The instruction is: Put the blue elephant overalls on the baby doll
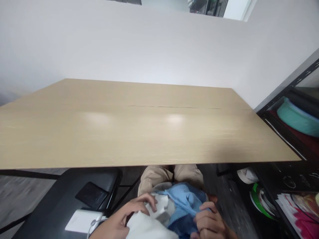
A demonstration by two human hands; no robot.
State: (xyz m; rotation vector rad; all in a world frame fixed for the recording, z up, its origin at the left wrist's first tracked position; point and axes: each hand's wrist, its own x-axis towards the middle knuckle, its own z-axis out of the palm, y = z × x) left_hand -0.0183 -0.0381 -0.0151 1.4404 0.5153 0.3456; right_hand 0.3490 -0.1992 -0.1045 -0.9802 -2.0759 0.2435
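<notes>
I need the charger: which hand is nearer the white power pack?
Left. The left hand is right of the power pack; the right hand is farther right, gripping blue cloth.

Below the counter (149, 132), at six o'clock, our left hand (122, 217) pinches white cloth (147, 227); at five o'clock our right hand (208, 222) grips blue cloth (185, 200).
</notes>
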